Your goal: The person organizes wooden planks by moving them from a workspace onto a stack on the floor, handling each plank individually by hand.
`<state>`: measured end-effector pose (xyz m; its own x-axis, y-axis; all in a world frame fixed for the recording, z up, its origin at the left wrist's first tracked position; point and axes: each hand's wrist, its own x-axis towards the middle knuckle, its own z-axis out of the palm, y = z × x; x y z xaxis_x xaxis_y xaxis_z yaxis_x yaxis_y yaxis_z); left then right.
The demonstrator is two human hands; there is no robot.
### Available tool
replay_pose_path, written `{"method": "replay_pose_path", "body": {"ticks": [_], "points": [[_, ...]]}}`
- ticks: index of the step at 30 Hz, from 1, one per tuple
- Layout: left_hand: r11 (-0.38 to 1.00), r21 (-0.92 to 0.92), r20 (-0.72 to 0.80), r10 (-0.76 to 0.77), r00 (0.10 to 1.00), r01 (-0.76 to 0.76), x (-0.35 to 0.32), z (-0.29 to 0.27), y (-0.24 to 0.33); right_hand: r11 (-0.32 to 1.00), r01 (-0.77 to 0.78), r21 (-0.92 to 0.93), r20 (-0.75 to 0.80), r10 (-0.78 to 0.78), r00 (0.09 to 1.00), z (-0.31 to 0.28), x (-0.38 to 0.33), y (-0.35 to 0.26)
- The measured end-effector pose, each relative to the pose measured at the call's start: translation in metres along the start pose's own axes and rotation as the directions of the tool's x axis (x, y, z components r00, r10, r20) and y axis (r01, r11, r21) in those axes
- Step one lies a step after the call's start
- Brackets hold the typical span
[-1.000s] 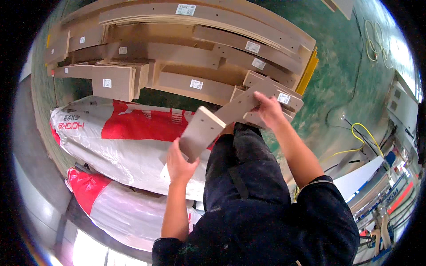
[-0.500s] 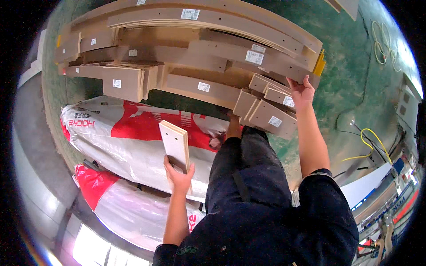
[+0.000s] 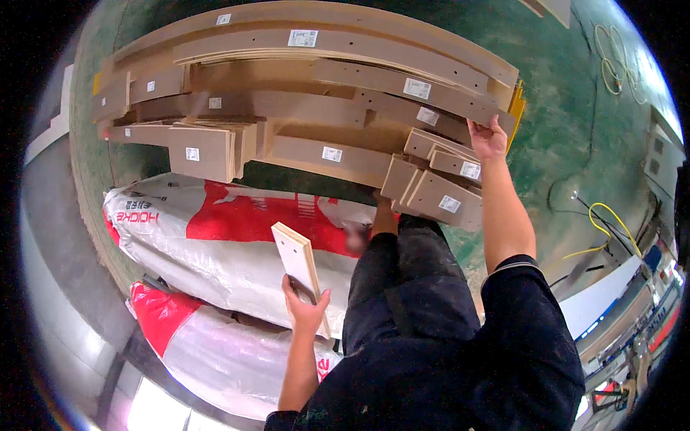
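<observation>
My left hand (image 3: 307, 313) is closed around a short stack of narrow white boards (image 3: 296, 257) with bare wood-coloured edges and small holes in the faces. It holds them tilted above the wrapped bundles. My right hand (image 3: 489, 141) reaches to the right end of a long brown board (image 3: 381, 80), its fingers pinching the lower edge near the end. This board carries a white label and leans among other long brown boards (image 3: 402, 52). Just below my right hand, several small brown panels (image 3: 431, 194) rest in a loose overlapping group.
A bundle wrapped in white and red plastic (image 3: 237, 251) lies left of my legs, with a second wrapped bundle (image 3: 208, 352) nearer. Short brown panels (image 3: 201, 152) stand at the stack's left. Yellow supports (image 3: 515, 115) show at its right end. A yellow cable (image 3: 611, 226) lies on the green floor.
The long brown board has shifted away from me, uncovering more of a labelled board below it. My right hand stays at its end. The white boards in my left hand have moved slightly right and nearer.
</observation>
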<state>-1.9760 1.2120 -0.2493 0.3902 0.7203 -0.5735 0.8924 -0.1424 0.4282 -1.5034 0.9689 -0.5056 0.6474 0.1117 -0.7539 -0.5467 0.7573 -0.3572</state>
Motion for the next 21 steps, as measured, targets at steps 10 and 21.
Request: {"method": "replay_pose_path", "body": {"ticks": [10,21], "points": [[0.987,-0.155,-0.016,0.031,0.999,-0.033,0.014,0.002,0.001,0.631,0.198,-0.75,-0.27,-0.565,0.779,-0.018,-0.046,-0.023],[0.985,0.147,0.015,0.089,0.996,-0.091,0.124,0.049,0.074,0.21,0.056,-0.976,0.166,0.557,0.814,0.014,-0.248,0.149]]}}
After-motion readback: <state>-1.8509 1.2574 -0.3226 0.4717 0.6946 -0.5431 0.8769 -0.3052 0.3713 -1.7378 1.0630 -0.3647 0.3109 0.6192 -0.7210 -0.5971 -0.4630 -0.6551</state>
